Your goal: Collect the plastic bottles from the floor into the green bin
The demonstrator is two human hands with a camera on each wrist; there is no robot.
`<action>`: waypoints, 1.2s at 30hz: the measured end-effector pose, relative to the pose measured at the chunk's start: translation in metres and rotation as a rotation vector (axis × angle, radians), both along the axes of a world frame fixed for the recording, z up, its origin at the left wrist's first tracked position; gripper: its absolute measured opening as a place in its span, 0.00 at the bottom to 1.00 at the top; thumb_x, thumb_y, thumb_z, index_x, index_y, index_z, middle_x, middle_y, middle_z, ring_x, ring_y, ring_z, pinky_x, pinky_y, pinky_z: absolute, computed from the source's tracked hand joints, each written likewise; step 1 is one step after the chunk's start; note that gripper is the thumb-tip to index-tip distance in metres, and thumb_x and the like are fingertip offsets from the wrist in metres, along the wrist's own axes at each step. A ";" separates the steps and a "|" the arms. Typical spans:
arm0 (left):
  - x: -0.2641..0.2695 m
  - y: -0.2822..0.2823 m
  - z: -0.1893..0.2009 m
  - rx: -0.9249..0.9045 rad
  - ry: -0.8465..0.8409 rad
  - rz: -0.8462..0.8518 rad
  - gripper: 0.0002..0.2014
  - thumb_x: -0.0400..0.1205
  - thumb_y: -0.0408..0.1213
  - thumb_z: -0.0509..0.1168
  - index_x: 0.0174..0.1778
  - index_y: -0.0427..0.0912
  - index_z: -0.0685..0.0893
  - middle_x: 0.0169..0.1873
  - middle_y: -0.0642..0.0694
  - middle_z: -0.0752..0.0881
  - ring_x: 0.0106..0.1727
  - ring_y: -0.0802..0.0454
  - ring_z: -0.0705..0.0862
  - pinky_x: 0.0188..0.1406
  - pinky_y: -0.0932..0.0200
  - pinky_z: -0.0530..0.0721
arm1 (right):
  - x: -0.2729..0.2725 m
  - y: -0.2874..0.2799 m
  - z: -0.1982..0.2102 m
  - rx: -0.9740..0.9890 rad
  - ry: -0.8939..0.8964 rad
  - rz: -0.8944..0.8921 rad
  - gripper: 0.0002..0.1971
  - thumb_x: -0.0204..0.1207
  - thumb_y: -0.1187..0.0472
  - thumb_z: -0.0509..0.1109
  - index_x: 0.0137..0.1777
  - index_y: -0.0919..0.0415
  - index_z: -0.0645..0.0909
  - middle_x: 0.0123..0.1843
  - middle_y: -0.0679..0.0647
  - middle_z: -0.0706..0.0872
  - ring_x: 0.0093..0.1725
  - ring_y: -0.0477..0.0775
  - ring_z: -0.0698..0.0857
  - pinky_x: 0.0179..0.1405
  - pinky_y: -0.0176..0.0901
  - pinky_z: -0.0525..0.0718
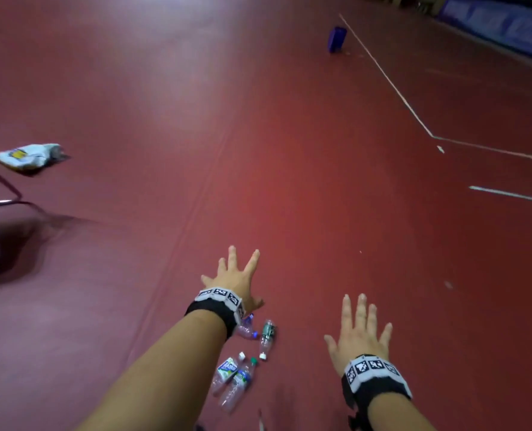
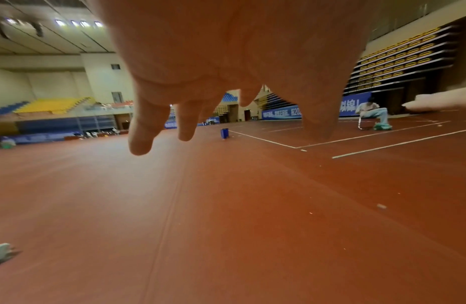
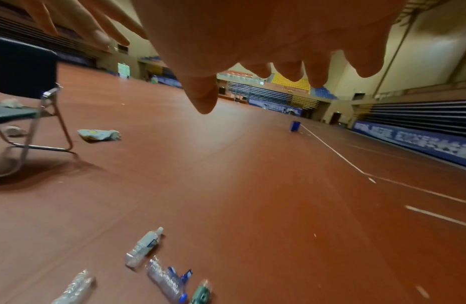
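- my left hand (image 2: 226,61) fills the top of its wrist view, palm cropped by the top edge, so I can't see the bottles under that wrist from there at all
- head view: one bottle (image 1: 246,327) sits half tucked behind the left wristband, only part showing
- labels on the bottles (image 3: 144,245) below my right hand are too smeared to read
- chair (image 3: 26,107) off to the left of my left hand is chopped by the frame edge
- crumpled bag (image 1: 29,157) out past the left hand is blurry, print unreadable
- blue thing (image 1: 337,39) way ahead of the fingers: too small to tell what it is
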State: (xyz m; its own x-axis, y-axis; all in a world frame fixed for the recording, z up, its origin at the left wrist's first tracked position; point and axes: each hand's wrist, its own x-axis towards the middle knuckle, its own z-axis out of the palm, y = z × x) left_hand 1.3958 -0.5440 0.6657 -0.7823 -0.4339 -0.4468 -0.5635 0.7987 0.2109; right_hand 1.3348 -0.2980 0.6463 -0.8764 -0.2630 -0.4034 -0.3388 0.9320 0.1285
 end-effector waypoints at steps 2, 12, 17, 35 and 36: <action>-0.032 -0.012 -0.025 0.004 -0.065 -0.036 0.55 0.74 0.63 0.70 0.80 0.70 0.31 0.84 0.44 0.30 0.86 0.38 0.45 0.74 0.23 0.59 | -0.018 -0.001 -0.021 0.026 -0.069 -0.038 0.47 0.84 0.37 0.53 0.81 0.55 0.19 0.79 0.58 0.19 0.86 0.62 0.34 0.83 0.70 0.43; -0.148 -0.083 -0.229 0.061 -0.330 -0.055 0.56 0.75 0.58 0.72 0.84 0.61 0.33 0.85 0.44 0.35 0.85 0.40 0.53 0.78 0.30 0.63 | -0.175 -0.069 -0.221 0.018 -0.368 -0.030 0.49 0.83 0.39 0.57 0.82 0.53 0.20 0.78 0.58 0.17 0.86 0.62 0.34 0.84 0.66 0.46; -0.194 -0.104 -0.403 0.107 -0.406 -0.101 0.58 0.74 0.57 0.73 0.84 0.56 0.32 0.85 0.42 0.35 0.86 0.41 0.51 0.82 0.37 0.60 | -0.249 -0.115 -0.379 -0.044 -0.479 -0.098 0.50 0.82 0.41 0.63 0.85 0.51 0.25 0.88 0.60 0.38 0.86 0.64 0.53 0.80 0.61 0.63; -0.196 -0.124 -0.766 -0.087 -0.502 -0.369 0.71 0.63 0.68 0.75 0.74 0.61 0.16 0.81 0.42 0.24 0.82 0.37 0.28 0.75 0.21 0.45 | -0.258 -0.151 -0.770 -0.236 -0.586 -0.308 0.52 0.63 0.46 0.84 0.81 0.55 0.56 0.74 0.58 0.70 0.66 0.65 0.81 0.63 0.50 0.79; -0.206 -0.125 -0.768 -0.089 -0.490 -0.382 0.71 0.64 0.67 0.75 0.74 0.61 0.15 0.81 0.43 0.24 0.82 0.36 0.27 0.74 0.20 0.44 | -0.265 -0.153 -0.768 -0.263 -0.553 -0.263 0.48 0.63 0.48 0.84 0.78 0.54 0.60 0.72 0.57 0.69 0.65 0.65 0.80 0.63 0.50 0.79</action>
